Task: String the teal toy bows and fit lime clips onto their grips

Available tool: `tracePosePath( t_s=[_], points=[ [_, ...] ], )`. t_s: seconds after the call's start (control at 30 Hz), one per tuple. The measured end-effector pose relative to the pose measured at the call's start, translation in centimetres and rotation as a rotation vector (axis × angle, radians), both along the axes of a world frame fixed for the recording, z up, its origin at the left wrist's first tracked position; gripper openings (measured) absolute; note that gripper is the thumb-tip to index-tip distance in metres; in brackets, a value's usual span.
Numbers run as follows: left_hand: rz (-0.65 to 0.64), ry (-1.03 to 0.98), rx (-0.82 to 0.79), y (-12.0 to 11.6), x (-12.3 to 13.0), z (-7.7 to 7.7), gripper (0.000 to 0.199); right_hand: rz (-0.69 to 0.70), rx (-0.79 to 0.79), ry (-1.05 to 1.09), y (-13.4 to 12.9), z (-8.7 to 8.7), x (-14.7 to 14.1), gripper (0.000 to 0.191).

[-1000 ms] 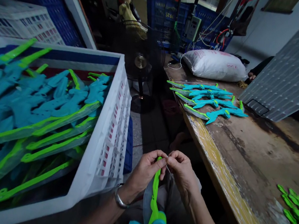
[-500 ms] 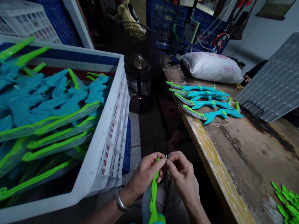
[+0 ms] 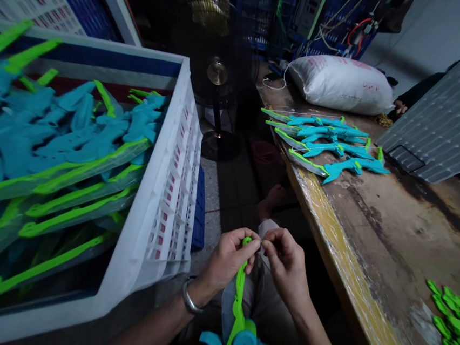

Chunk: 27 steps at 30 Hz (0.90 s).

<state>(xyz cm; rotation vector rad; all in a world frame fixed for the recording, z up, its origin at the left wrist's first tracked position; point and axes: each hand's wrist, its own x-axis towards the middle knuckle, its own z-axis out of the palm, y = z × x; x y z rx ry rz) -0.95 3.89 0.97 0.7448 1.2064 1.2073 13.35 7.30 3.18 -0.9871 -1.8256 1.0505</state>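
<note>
My left hand [image 3: 232,257], with a metal bracelet on its wrist, pinches the tip of a green and blue plastic bow [image 3: 238,303]. The bow's green limb hangs down from those fingers, and its blue part rests low over my lap. Thumb and forefinger of my right hand [image 3: 286,259] are pinched close beside the left fingertips, at the top of the limb. A thin white string end was between the hands earlier; now what the right fingers hold is too small to make out.
At left stands a white crate [image 3: 123,270] full of blue and green bows. The wooden table [image 3: 387,225] at right bears several strung bows [image 3: 330,144], a white sack [image 3: 340,84], green parts [image 3: 456,330] and a grey ribbed panel [image 3: 452,101]. A fan [image 3: 217,72] stands behind.
The view has tilted down and shifted slightly, so crate and table sit higher in the picture. The white string tip above the fingers no longer stands out. Both hands remain pinched together.
</note>
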Motion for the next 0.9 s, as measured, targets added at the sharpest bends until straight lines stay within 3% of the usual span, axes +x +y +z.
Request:
tracePosePath(
  t_s=[0.2, 0.4, 0.67, 0.77, 0.9],
  points=[
    [-0.072, 0.093, 0.025, -0.5, -0.4, 0.2, 0.024, -0.085, -0.167, 0.153, -0.4, -0.6, -0.4, 0.013],
    [-0.144, -0.104, 0.004, -1.6, -1.1, -0.1, 0.019, -0.125, -0.259, 0.227, -2.1, -0.7, -0.8, 0.014],
    [-0.101, -0.232, -0.016, -2.5, -2.0, -0.5, 0.021, -0.141, -0.387, 0.322, -3.4, -0.6, -2.3, 0.013],
    [-0.098, -0.334, -0.031, -2.5, -2.5, -0.3, 0.02, -0.118, -0.317, 0.304, -3.3, -0.7, -2.8, 0.009],
    [-0.088, -0.458, -0.034, -2.4, -2.8, -0.7, 0.02, -0.12, -0.063, 0.139, -3.5, -0.8, -3.2, 0.007]
  ],
)
